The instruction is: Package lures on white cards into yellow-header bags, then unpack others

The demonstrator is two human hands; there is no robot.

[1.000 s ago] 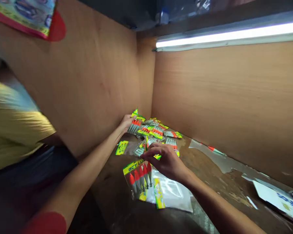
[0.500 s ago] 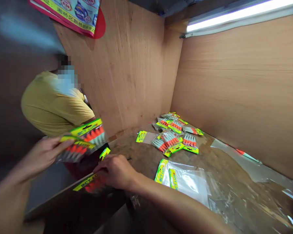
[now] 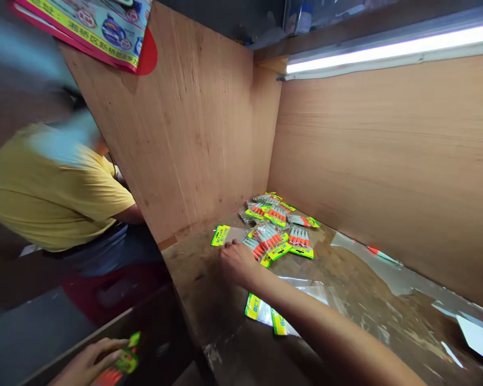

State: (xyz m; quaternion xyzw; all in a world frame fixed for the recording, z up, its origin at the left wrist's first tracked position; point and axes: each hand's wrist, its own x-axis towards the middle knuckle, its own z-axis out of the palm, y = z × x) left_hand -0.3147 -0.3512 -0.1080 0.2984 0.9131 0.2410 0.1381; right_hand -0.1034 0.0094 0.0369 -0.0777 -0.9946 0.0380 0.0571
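Worn bench (image 3: 346, 284): right hand (image 3: 233, 262) by packets (image 3: 279, 236); bags (image 3: 261, 315) "BCT"

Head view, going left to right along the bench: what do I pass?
left hand resting on a blurred packet → right hand → pile of packets → clear plastic sheet lying along the wooden wall

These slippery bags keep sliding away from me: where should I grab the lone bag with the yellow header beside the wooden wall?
Probably pinch the yellow header, coming from the near side where the right hand is. It looks stiffer than the clear film, lies flat on bare table, and sits apart from the pile of packets.
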